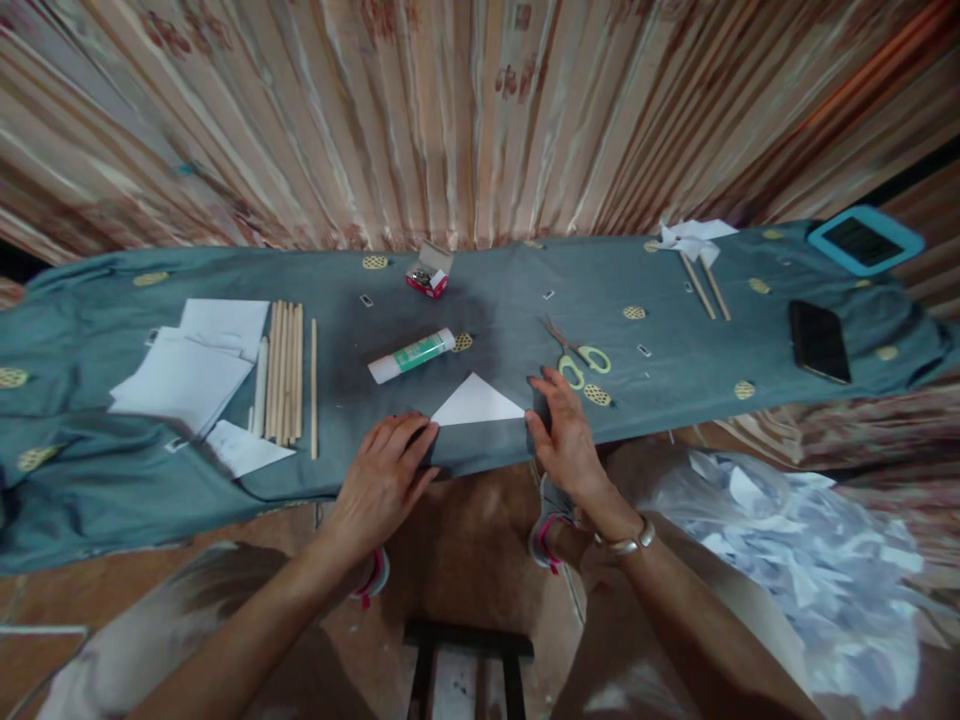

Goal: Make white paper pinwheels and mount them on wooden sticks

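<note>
A folded white paper triangle (478,404) lies near the front edge of the cloth-covered table, its peak pointing away from me. The fingertips of my left hand (386,470) touch its left corner, the thumb spread apart below. At the right corner, the thumb tip of my right hand (566,440) touches the paper while the index finger stretches out above it. Both hands are open. Just beyond the triangle lies a glue stick (411,356) with a green label. Scissors (574,354) with yellow-green handles rest near my right fingers, blades pointing away.
Wooden sticks (289,370) and white paper sheets (187,380) lie at left. A small red box (429,272) stands open at the back. Farther right are paper pieces on two sticks (699,282), a phone (819,342) and a blue-framed device (866,241). A plastic bag of paper scraps (810,570) sits below.
</note>
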{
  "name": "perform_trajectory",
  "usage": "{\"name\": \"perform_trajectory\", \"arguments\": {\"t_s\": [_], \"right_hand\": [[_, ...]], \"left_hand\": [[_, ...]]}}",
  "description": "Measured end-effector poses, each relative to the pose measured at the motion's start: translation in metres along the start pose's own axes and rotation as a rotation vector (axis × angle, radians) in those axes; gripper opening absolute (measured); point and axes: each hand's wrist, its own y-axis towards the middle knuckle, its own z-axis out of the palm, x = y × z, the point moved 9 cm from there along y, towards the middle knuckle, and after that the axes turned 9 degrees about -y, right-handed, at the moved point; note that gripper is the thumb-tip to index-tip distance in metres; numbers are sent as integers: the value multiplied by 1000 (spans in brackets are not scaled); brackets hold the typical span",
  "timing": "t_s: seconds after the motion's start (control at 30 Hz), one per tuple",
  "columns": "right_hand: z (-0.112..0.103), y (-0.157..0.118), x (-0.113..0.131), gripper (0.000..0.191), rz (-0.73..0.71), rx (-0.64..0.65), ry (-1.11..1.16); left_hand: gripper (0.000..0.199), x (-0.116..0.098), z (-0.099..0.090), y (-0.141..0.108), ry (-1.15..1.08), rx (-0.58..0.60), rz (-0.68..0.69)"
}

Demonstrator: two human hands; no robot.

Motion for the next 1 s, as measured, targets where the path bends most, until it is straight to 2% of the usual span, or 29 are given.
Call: {"name": "perform_trajectory", "arguments": {"t_s": [0.23, 0.4, 0.57, 0.7, 0.9, 1.0], "right_hand": [[-4, 8, 6, 35, -1, 24, 62], [8, 20, 25, 29, -19, 105, 65], [13, 27, 29, 10, -3, 122, 120], [11, 27, 30, 7, -20, 159, 189], [5, 24, 11, 10, 129, 173, 267], [-3, 22, 15, 11, 125, 136, 266]], "left_hand": [[39, -1, -1, -2, -8, -17, -20], [40, -1, -1, -2, -31, -15, -44], [40, -1, 0, -2, -31, 18, -49], [40, 1, 0, -4, -41, 31, -60], [34, 8, -5, -2, -69, -9, -98], [35, 3, -17, 10, -120, -100, -99]]}}
